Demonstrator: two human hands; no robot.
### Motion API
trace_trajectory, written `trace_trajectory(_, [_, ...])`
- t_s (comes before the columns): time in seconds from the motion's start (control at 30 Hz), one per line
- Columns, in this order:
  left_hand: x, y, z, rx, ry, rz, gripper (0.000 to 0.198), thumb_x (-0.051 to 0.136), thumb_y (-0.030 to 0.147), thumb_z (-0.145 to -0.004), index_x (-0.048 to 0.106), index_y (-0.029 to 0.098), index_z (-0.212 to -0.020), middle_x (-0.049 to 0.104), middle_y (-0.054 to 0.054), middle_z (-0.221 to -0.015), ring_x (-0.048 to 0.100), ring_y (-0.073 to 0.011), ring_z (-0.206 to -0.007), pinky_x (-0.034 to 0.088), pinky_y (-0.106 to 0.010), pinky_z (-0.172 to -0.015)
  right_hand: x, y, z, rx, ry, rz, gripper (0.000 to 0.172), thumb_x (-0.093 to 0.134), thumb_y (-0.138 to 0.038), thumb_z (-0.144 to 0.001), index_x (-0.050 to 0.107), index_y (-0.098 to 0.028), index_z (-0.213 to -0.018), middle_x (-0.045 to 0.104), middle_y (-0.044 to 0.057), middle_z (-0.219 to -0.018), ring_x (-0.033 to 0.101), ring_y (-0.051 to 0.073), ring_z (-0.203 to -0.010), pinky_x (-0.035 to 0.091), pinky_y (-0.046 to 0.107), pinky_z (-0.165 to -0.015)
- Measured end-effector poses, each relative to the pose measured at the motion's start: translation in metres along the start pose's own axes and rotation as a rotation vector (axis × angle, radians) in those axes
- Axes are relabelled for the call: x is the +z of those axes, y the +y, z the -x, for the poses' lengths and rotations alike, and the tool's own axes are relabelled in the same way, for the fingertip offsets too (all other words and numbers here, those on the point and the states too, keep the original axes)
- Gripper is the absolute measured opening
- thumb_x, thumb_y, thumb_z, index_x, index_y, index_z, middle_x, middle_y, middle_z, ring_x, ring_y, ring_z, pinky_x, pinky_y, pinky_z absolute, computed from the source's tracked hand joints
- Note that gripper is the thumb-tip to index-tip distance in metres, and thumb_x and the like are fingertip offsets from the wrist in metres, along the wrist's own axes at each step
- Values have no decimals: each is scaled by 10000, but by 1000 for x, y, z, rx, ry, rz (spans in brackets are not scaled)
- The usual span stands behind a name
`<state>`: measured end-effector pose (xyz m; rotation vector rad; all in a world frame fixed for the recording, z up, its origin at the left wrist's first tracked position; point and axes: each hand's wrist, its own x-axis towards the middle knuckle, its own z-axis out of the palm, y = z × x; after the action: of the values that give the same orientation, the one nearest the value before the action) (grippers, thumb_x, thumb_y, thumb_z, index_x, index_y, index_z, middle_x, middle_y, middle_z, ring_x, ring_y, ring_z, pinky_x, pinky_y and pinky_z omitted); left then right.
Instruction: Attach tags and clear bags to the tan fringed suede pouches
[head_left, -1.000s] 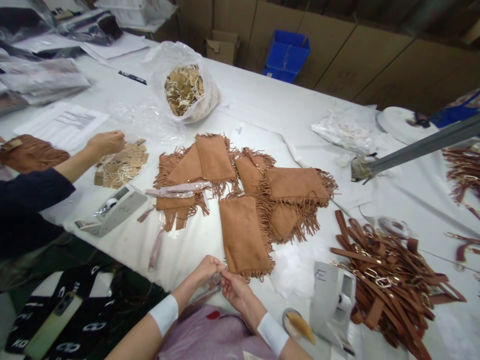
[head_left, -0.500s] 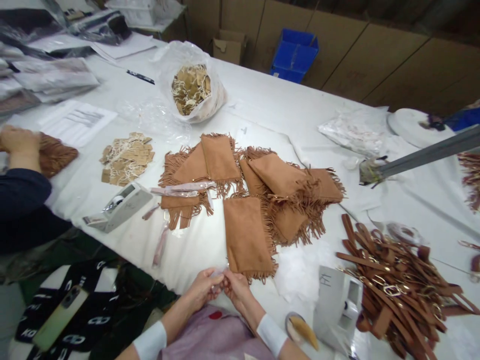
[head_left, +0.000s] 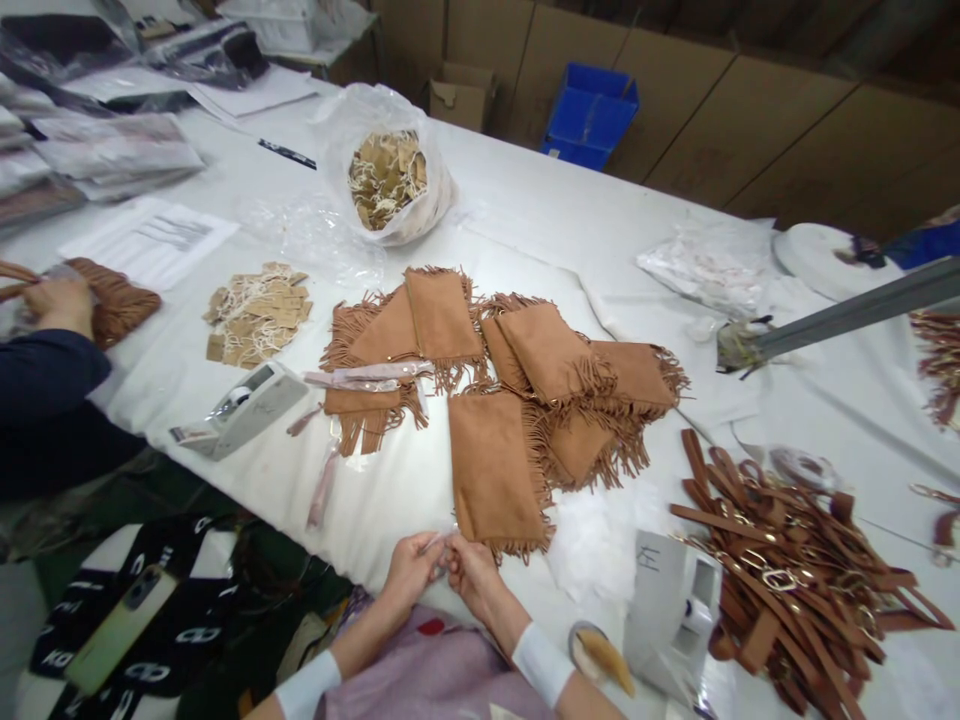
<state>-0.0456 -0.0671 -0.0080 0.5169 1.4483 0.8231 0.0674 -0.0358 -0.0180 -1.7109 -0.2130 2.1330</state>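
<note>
My left hand (head_left: 412, 568) and my right hand (head_left: 471, 570) meet at the table's front edge, fingers pinched close together. Between them is something small and pale, perhaps clear film, too small to name. Just beyond my fingertips lies a brown fringed suede pouch (head_left: 495, 465), flat on the table. More fringed pouches (head_left: 544, 350) are heaped behind it, and others (head_left: 446, 315) lie to the left. Slim plastic-wrapped strips (head_left: 367, 376) rest across one of the left pouches. Another wrapped strip (head_left: 322, 487) lies nearer to me.
Tape dispensers stand left (head_left: 244, 410) and right (head_left: 671, 615). Brown straps with buckles (head_left: 795, 580) are piled at right. Cardboard tags (head_left: 259, 315) lie loose, more in a plastic bag (head_left: 439, 200). A metal bar (head_left: 855, 310) juts in. A co-worker's hand (head_left: 64, 305) holds a brown item.
My hands stay together, with the fingers shifting slightly around the small pale thing. The co-worker's hand has moved, and a brown strap now shows beside it.
</note>
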Motion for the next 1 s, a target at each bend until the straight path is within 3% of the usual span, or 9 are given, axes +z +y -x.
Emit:
trace_trajectory(0.13, [-1, 8, 2, -61, -10, 36, 477, 644, 609, -633, 605, 137, -690, 470, 57, -491, 331, -58, -414, 218, -211, -434, 1, -4, 2, 31, 4, -29, 172, 641, -271, -695, 582, -155, -584, 542, -32, -459, 434, 54, -377, 289, 168, -376])
trace_trajectory(0.3, [1, 5, 0, -116, -7, 104, 503, 664, 552, -623, 646, 121, -881, 527, 40, -538, 366, -69, -424, 248, -205, -436, 4, -2, -2, 20, 62, -6, 254, 655, -273, -712, 547, -153, -516, 515, -29, -405, 384, 44, -321, 236, 168, -330])
trace_trajectory(0.37, [1, 0, 0, -60, 4, 9, 440, 614, 509, -688, 670, 125, -895, 587, 4, -587, 466, -110, -496, 343, -222, -491, 5, 1, -4, 11, 76, -4, 282, 663, -256, -712, 536, -150, -483, 499, -30, -376, 356, 38, -298, 205, 170, -315])
trace_trajectory(0.43, [0, -3, 1, 54, 33, -156, 367, 551, 434, -759, 701, 147, -932, 670, -40, -711, 568, -171, -664, 439, -269, -642, 6, 3, -5, -1, 85, -23, 307, 672, -241, -708, 517, -153, -458, 467, -45, -348, 335, 30, -285, 193, 166, -313])
trace_trajectory(0.5, [-3, -5, 3, 157, 54, -312, 338, 500, 359, -802, 716, 178, -988, 709, -59, -832, 597, -206, -811, 449, -307, -786, 5, 2, -4, -3, 75, -59, 292, 680, -232, -700, 521, -153, -468, 477, -48, -357, 364, 33, -297, 232, 160, -327])
trace_trajectory(0.57, [-5, -6, 5, 214, 54, -414, 347, 466, 305, -821, 713, 202, -1043, 710, -62, -859, 599, -212, -840, 439, -313, -831, 4, -2, 0, 5, 41, -109, 229, 677, -234, -700, 561, -148, -523, 538, -34, -415, 441, 48, -347, 322, 158, -374])
trace_trajectory(0.7, [-7, -3, 9, 259, 39, -529, 384, 419, 222, -827, 695, 234, -1093, 666, -56, -785, 583, -200, -766, 437, -303, -776, 1, -12, 7, 48, -43, -199, 208, 658, -314, -735, 611, -144, -625, 601, -15, -511, 539, 73, -442, 445, 179, -492])
trace_trajectory(0.87, [-10, 4, 10, 279, 11, -577, 378, 431, 184, -812, 713, 267, -1049, 581, -23, -680, 543, -181, -693, 409, -271, -687, 2, -17, 9, 55, -131, -198, 192, 746, -250, -685, 606, -133, -624, 605, -18, -509, 534, 63, -440, 408, 161, -462])
trace_trajectory(1.0, [-15, 10, 15, 317, -20, -485, 326, 444, 227, -838, 732, 240, -991, 641, -40, -743, 577, -183, -731, 433, -274, -704, 2, -16, 9, 23, -131, -163, 198, 743, -248, -693, 604, -130, -618, 590, -16, -505, 523, 67, -436, 405, 173, -460])
